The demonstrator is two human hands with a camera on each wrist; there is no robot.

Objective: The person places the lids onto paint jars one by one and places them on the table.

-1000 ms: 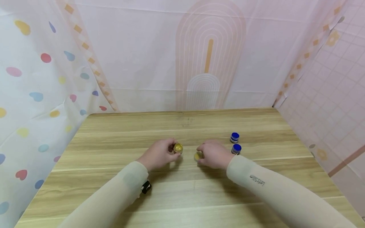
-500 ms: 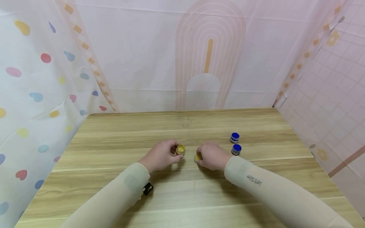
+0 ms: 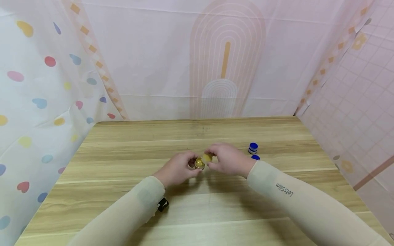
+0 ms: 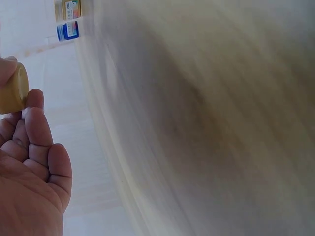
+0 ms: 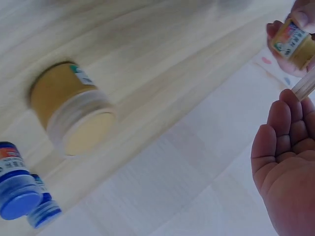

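Observation:
My left hand [image 3: 178, 169] grips a small open paint jar [image 3: 199, 164] with golden-yellow paint inside; its label shows at the right wrist view's upper right. Beside it, my right hand [image 3: 230, 159] pinches a round lid [image 3: 207, 158], pale yellow in the head view and with a clear edge [image 5: 305, 86] in the right wrist view. The lid overlaps the jar's right rim from above. In the left wrist view, the thumb and fingers clasp the yellow jar [image 4: 14, 93] from both sides.
Two blue paint jars [image 3: 253, 148] with lids on stand right of the right hand, the nearer partly covered by the forearm. A lidded yellow jar [image 5: 69, 101] stands close to them, hidden in the head view. Patterned cloth [image 3: 147, 61] walls the wooden table [image 3: 123, 136].
The right hand has lifted the lid from the table and brought it up and left to the open jar. The left hand has shifted slightly right with the jar.

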